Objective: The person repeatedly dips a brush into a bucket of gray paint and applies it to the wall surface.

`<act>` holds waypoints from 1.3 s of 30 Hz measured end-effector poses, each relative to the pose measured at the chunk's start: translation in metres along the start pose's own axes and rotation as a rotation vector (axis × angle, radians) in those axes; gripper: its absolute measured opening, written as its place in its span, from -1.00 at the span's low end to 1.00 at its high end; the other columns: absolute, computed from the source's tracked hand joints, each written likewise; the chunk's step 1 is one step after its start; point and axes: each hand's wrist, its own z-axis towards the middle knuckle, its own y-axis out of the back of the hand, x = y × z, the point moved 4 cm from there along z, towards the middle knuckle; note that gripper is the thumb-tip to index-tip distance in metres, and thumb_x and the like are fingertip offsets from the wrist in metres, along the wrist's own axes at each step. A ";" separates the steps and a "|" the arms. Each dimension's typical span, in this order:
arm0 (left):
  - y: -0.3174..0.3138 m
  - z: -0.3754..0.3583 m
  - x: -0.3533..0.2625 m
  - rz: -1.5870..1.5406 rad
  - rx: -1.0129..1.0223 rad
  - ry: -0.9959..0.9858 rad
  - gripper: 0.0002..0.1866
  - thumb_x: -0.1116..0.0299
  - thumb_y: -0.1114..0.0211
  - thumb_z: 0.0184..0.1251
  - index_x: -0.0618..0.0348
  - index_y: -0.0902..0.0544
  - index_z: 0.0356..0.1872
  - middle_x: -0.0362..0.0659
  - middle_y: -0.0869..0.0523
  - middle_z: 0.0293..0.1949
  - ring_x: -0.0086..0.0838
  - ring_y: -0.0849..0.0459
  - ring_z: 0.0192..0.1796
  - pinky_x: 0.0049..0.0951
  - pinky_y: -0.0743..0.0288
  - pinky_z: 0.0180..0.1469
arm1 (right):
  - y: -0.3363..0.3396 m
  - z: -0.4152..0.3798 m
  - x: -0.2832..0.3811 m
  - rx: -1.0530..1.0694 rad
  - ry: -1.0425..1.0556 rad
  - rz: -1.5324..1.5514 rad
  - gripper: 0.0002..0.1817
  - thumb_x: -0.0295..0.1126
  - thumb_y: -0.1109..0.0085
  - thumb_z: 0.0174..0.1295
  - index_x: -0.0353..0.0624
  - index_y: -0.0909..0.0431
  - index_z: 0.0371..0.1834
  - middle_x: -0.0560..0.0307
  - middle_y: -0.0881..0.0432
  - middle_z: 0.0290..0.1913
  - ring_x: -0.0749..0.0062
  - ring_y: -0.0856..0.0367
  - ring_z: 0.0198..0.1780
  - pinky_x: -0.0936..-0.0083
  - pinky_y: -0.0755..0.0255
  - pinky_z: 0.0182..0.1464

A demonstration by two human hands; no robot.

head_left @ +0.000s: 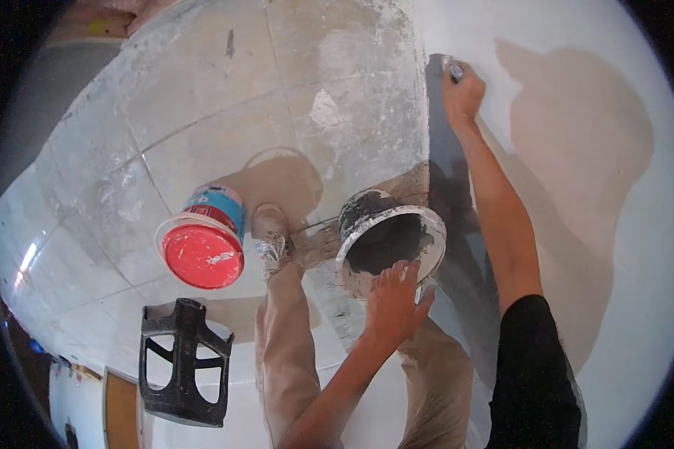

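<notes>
My right hand (464, 90) is closed around the handle of a tool (455, 72), whose rounded silvery end shows above the fist. The tool's working end lies against the dark grey strip (445, 142) along the bottom of the white wall; its exact kind is mostly hidden. Nearer to me, a bucket (371, 206) leans with its mouth toward me. Dark grey material (386, 247) coats its inside, and whitish smears cover its rim. My left hand (393, 303) grips the near rim, fingers over the edge and thumb to the right.
To the left stands a bucket with a red lid (202, 257) and a blue label. A black plastic stool (180, 363) is nearer, at lower left. My shoe (271, 232) rests on the stained tile floor (210, 142) between the buckets. A brown door (121, 408) shows at bottom left.
</notes>
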 end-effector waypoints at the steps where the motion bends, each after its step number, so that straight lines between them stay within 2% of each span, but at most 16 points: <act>1: 0.002 0.001 -0.001 -0.006 -0.005 -0.004 -0.43 0.10 -0.27 0.37 0.30 -0.50 0.25 0.16 -0.56 0.17 0.04 -0.57 0.18 0.01 -0.41 0.25 | 0.014 -0.004 0.005 -0.023 0.022 0.015 -0.72 -0.34 -0.28 0.20 -0.28 -0.72 -0.10 -0.19 -0.73 -0.13 -0.09 -0.69 -0.08 0.18 -0.52 0.05; 2: 0.004 0.002 -0.001 -0.019 0.005 0.010 -0.43 0.10 -0.27 0.37 0.31 -0.50 0.26 0.16 -0.56 0.17 0.04 -0.57 0.18 0.01 -0.41 0.25 | 0.028 -0.008 0.011 -0.047 0.048 0.028 -0.74 -0.35 -0.27 0.21 -0.27 -0.72 -0.11 -0.18 -0.73 -0.13 -0.08 -0.70 -0.08 0.18 -0.52 0.05; 3: 0.006 0.003 -0.002 -0.035 0.016 0.020 -0.42 0.11 -0.27 0.37 0.31 -0.49 0.26 0.17 -0.56 0.17 0.04 -0.57 0.18 0.01 -0.41 0.26 | 0.040 -0.014 0.017 -0.155 0.153 -0.015 -0.83 -0.41 -0.29 0.23 -0.21 -0.73 -0.16 -0.11 -0.75 -0.31 0.14 -0.75 -0.33 0.33 -0.57 -0.19; 6: 0.011 0.009 -0.005 -0.062 0.031 0.028 -0.42 0.11 -0.27 0.37 0.32 -0.48 0.28 0.17 -0.56 0.17 0.05 -0.57 0.19 0.01 -0.41 0.27 | 0.047 -0.029 0.020 -0.190 0.158 0.135 -0.82 -0.45 -0.28 0.23 -0.20 -0.73 -0.12 -0.07 -0.76 -0.33 0.23 -0.73 -0.36 0.37 -0.56 -0.24; 9: 0.009 0.006 0.000 -0.041 0.024 0.021 -0.40 0.10 -0.26 0.37 0.32 -0.47 0.29 0.17 -0.55 0.18 0.05 -0.57 0.18 0.02 -0.41 0.26 | 0.013 -0.027 0.013 -0.056 -0.009 0.177 -0.79 -0.44 -0.29 0.21 -0.19 -0.73 -0.10 -0.08 -0.77 -0.24 0.15 -0.75 -0.28 0.35 -0.57 -0.16; 12: 0.008 0.006 -0.001 -0.025 0.044 0.025 -0.39 0.08 -0.25 0.37 0.32 -0.47 0.29 0.16 -0.54 0.19 0.06 -0.58 0.17 0.03 -0.42 0.25 | -0.017 -0.014 0.015 0.069 0.160 -0.019 -0.75 -0.33 -0.27 0.24 -0.15 -0.71 -0.06 -0.12 -0.74 -0.22 -0.06 -0.70 -0.15 0.18 -0.53 -0.05; 15: 0.009 0.008 -0.004 0.000 0.075 0.040 -0.40 0.07 -0.25 0.37 0.32 -0.47 0.28 0.15 -0.53 0.20 0.06 -0.58 0.16 0.03 -0.42 0.24 | -0.019 -0.004 0.000 0.082 0.199 -0.203 -0.73 -0.34 -0.28 0.22 -0.14 -0.70 -0.04 -0.11 -0.74 -0.17 -0.06 -0.69 -0.10 0.18 -0.53 -0.04; 18: 0.010 0.007 -0.003 -0.004 0.032 0.019 -0.40 0.07 -0.24 0.37 0.32 -0.48 0.27 0.15 -0.54 0.19 0.06 -0.58 0.15 0.02 -0.43 0.23 | 0.035 -0.013 0.018 -0.080 0.238 -0.099 -0.75 -0.46 -0.28 0.21 -0.21 -0.71 -0.05 -0.06 -0.77 -0.10 0.05 -0.73 -0.02 0.29 -0.55 0.08; 19: 0.011 0.008 -0.004 -0.014 0.000 0.003 -0.41 0.07 -0.24 0.38 0.32 -0.48 0.26 0.15 -0.54 0.18 0.06 -0.58 0.15 0.02 -0.43 0.23 | 0.049 -0.018 0.020 -0.112 0.223 0.003 -0.76 -0.46 -0.28 0.21 -0.22 -0.72 -0.06 -0.07 -0.77 -0.10 0.06 -0.74 -0.03 0.33 -0.57 0.07; 23: 0.014 0.009 -0.007 -0.046 0.047 0.006 -0.41 0.06 -0.23 0.38 0.31 -0.49 0.26 0.15 -0.55 0.19 0.06 -0.57 0.16 0.02 -0.41 0.24 | 0.051 -0.038 0.025 -0.112 0.123 0.203 -0.79 -0.34 -0.28 0.26 -0.13 -0.73 -0.10 -0.08 -0.76 -0.16 -0.04 -0.73 -0.14 0.21 -0.54 -0.01; 27: 0.014 0.010 -0.007 -0.010 0.054 0.014 -0.43 0.09 -0.24 0.39 0.30 -0.49 0.27 0.15 -0.55 0.19 0.06 -0.57 0.18 0.03 -0.40 0.26 | 0.004 -0.028 0.013 0.018 0.102 0.037 -0.81 -0.33 -0.28 0.23 -0.13 -0.72 -0.15 -0.12 -0.73 -0.24 -0.08 -0.70 -0.19 0.15 -0.52 -0.08; 30: 0.012 0.008 -0.009 -0.007 0.042 0.011 -0.44 0.11 -0.25 0.39 0.29 -0.50 0.26 0.13 -0.56 0.18 0.05 -0.57 0.19 0.03 -0.39 0.27 | 0.009 -0.017 -0.002 0.018 0.053 -0.091 -0.81 -0.36 -0.27 0.23 -0.13 -0.72 -0.14 -0.11 -0.71 -0.28 -0.07 -0.69 -0.21 0.15 -0.52 -0.10; 31: 0.011 0.007 -0.010 -0.016 0.031 0.008 -0.45 0.11 -0.25 0.38 0.28 -0.50 0.26 0.13 -0.56 0.18 0.05 -0.57 0.19 0.03 -0.39 0.27 | 0.028 -0.017 0.006 -0.034 0.124 -0.056 -0.79 -0.35 -0.27 0.22 -0.14 -0.72 -0.13 -0.10 -0.71 -0.30 -0.09 -0.69 -0.22 0.13 -0.52 -0.11; 34: 0.010 0.008 -0.005 -0.041 0.022 0.006 -0.45 0.09 -0.26 0.38 0.26 -0.52 0.25 0.13 -0.57 0.17 0.04 -0.57 0.19 0.04 -0.39 0.27 | 0.075 -0.028 0.014 -0.186 0.148 0.045 -0.80 -0.37 -0.28 0.22 -0.17 -0.73 -0.14 -0.09 -0.72 -0.30 -0.05 -0.70 -0.22 0.16 -0.54 -0.13; 35: 0.011 0.007 -0.005 -0.033 0.021 0.015 -0.45 0.09 -0.26 0.38 0.27 -0.52 0.24 0.13 -0.57 0.17 0.03 -0.57 0.18 0.03 -0.40 0.26 | 0.090 -0.036 0.026 -0.238 0.159 0.131 -0.82 -0.41 -0.29 0.21 -0.19 -0.74 -0.16 -0.10 -0.74 -0.23 0.00 -0.72 -0.18 0.23 -0.57 -0.11; 39: 0.010 0.005 -0.007 0.001 0.022 0.022 -0.45 0.09 -0.27 0.38 0.27 -0.53 0.24 0.12 -0.58 0.16 0.03 -0.58 0.17 0.00 -0.42 0.24 | 0.067 -0.067 0.024 -0.052 0.001 0.289 -0.78 -0.43 -0.28 0.21 -0.16 -0.72 -0.08 -0.12 -0.75 -0.14 0.02 -0.75 -0.15 0.31 -0.59 -0.05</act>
